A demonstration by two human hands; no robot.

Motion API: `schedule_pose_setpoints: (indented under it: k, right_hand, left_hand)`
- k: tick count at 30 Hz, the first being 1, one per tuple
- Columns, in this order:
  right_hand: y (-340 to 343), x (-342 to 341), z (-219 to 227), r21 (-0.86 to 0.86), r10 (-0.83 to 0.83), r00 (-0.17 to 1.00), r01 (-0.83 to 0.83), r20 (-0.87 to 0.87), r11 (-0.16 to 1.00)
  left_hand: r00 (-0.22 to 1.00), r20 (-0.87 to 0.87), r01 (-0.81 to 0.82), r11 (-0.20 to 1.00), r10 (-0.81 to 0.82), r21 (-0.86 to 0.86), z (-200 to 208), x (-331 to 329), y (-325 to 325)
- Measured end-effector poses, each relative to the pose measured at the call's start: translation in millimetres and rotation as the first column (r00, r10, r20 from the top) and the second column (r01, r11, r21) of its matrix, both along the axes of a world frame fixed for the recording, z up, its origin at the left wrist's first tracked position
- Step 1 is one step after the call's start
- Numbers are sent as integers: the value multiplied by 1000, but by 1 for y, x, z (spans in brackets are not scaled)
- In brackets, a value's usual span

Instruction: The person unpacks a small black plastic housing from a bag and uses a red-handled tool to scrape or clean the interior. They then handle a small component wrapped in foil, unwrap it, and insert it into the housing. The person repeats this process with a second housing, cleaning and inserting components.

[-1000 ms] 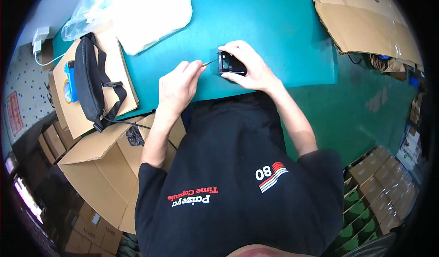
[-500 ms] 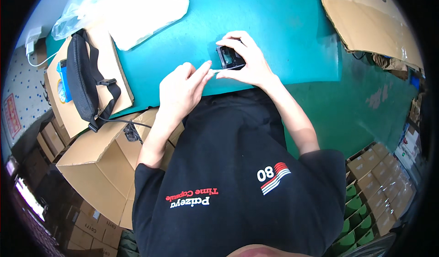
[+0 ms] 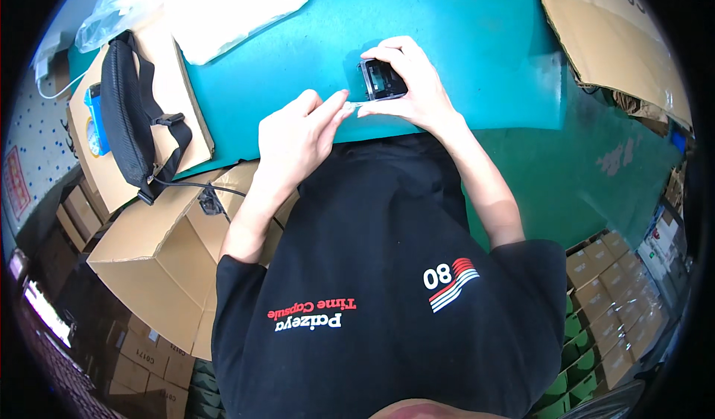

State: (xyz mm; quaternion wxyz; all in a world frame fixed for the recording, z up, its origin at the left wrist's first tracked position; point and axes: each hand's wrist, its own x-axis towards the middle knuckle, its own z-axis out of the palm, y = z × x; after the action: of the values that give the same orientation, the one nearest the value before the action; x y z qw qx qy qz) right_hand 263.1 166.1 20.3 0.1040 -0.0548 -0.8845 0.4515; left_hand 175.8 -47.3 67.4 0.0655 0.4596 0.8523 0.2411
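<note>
My right hand (image 3: 423, 91) is closed around a small black boxy object (image 3: 383, 81) with a glossy, window-like face, fingers over its far side and thumb along its near edge. It is held above the green table near the front edge. Just left of it, my left hand (image 3: 296, 137) pinches a thin, pale strip-like piece (image 3: 357, 105). That piece reaches to the lower left corner of the black object, by my right thumb. What kind of piece it is, and whether it is joined to the object, I cannot make out.
A white bag (image 3: 231, 9) lies at the table's far left. Nearer, a black strap pouch (image 3: 128, 113) and a blue tape roll (image 3: 95, 125) rest on cardboard (image 3: 195, 132). An open carton (image 3: 153, 285) stands below left, and cardboard (image 3: 596, 39) hangs over the far right.
The black object has turned slightly in my right hand, showing more of its glossy face. My left hand keeps its pinch beside it. The whole view has shifted a little.
</note>
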Motion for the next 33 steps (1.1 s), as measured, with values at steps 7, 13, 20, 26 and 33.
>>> schedule_pose_setpoints:
  k: [7, 13, 20, 26, 33]
  right_hand:
    - [1, -2, -7, 10, 11, 998, -11, -59, 1000]
    - [1, -2, -6, 21, 24, 998, -23, -52, 1000]
    - [1, -2, -8, 33, 22, 999, -21, -47, 999]
    - [2, -4, -8, 50, 41, 998, -39, -56, 998]
    - [1, -2, -4, 31, 36, 999, -36, -10, 999]
  left_hand:
    - [1000, -8, 2, 1000, -2, 28, -2, -2, 1]
    - [1000, -8, 8, 1000, -8, 5, -1, -3, 1]
    - [1000, -9, 21, 999, -21, -47, 4, -4, 4]
    - [998, -58, -19, 1000, 19, 6, -1, -9, 13]
    - [1000, -17, -7, 1000, 7, -8, 1, 2, 4]
